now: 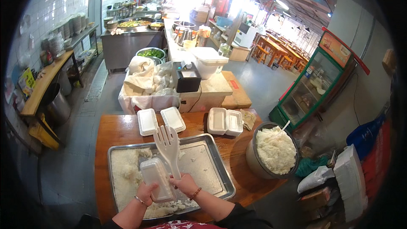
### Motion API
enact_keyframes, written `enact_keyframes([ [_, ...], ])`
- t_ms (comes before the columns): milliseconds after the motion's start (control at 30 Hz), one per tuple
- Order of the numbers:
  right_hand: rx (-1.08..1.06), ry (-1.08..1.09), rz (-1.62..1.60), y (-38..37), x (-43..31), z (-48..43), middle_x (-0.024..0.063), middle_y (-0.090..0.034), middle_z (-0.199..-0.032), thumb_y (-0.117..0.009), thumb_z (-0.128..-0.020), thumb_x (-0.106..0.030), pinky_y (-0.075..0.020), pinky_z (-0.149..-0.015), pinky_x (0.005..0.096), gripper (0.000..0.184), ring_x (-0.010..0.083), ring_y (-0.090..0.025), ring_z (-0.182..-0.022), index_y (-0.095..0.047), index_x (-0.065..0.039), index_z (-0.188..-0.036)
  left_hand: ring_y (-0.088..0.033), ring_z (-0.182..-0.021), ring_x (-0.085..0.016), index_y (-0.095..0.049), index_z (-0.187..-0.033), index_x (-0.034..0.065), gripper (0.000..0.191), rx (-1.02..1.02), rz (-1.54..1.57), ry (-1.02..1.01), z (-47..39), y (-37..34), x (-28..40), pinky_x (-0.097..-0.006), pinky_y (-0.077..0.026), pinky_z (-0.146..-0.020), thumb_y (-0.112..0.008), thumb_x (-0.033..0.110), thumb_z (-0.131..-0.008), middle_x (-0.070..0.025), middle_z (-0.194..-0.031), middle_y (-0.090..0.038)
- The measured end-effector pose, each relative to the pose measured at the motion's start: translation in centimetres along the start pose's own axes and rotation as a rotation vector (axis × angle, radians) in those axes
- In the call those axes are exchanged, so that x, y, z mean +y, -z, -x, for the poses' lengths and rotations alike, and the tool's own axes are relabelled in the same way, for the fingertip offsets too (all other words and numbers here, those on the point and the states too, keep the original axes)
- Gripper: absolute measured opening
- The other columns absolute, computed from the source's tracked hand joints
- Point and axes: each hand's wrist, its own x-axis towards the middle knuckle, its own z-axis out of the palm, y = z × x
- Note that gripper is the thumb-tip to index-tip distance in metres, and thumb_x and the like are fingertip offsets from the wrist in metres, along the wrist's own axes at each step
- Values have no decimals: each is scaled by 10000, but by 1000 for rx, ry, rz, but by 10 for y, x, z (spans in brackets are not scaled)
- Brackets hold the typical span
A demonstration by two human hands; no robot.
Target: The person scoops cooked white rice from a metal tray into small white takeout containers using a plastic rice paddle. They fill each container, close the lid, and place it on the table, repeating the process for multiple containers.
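My left hand [146, 193] grips a closed white takeaway box [156, 179] over the metal tray. A white slotted plastic rice paddle [168, 148] points away from me in my right hand [184, 184], close beside the box. Below both hands lies the large metal tray [219, 152], with cooked white rice [125, 175] mostly along its left side and near edge, and scattered grains on the right. To the right, a deep pot [254, 156] is heaped with white rice [275, 152], a white handle sticking out of it.
Beyond the tray on the wooden table [111, 127] are stacked white boxes [148, 122], more white lids or boxes [173, 119], an open foam box [217, 121] and a folded cloth [248, 119]. A black label printer [187, 81] stands on the counter behind. A green-framed display fridge [313, 86] stands at right.
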Motion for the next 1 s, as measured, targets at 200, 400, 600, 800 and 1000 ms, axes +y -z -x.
enact_keyframes([
  [200,-5,9,-56,7,-3,-3,72,-735,-925,-763,-868,-202,-537,-670,290,321,143,-673,-764,-720,23,-1093,-680,-1053,-295,-570,-1302,9,528,-79,96,25,-7,-8,4,-455,-561,-928,-770,109,-824,-112,-1183,-686],
  [400,30,8,-72,12,1,-4,73,-730,-900,-762,-866,-212,-539,-667,291,292,143,-674,-750,-719,15,-1044,-678,-1038,-270,-582,-1292,20,580,-65,75,37,-18,-6,1,-427,-564,-909,-836,124,-781,-94,-1171,-690],
  [600,128,55,-106,12,-3,2,63,-721,-863,-755,-872,-222,-540,-671,283,279,129,-668,-739,-721,1,-1034,-670,-1029,-237,-598,-1277,48,629,-58,-56,-56,-19,-11,3,-406,-559,-905,-896,166,-736,-72,-1155,-693],
  [800,88,61,-85,18,-2,6,50,-716,-849,-749,-876,-216,-539,-663,278,262,119,-665,-735,-716,-3,-1026,-672,-1031,-238,-600,-1273,39,633,-14,-40,-41,-11,-24,16,-410,-559,-903,-904,186,-737,-72,-1150,-693],
  [1000,-12,4,-169,20,7,6,51,-716,-880,-757,-872,-190,-545,-671,286,249,127,-668,-741,-704,-8,-1034,-676,-1027,-259,-601,-1270,24,614,-20,-43,-75,-6,-31,18,-420,-568,-888,-890,192,-756,-89,-1151,-692],
])
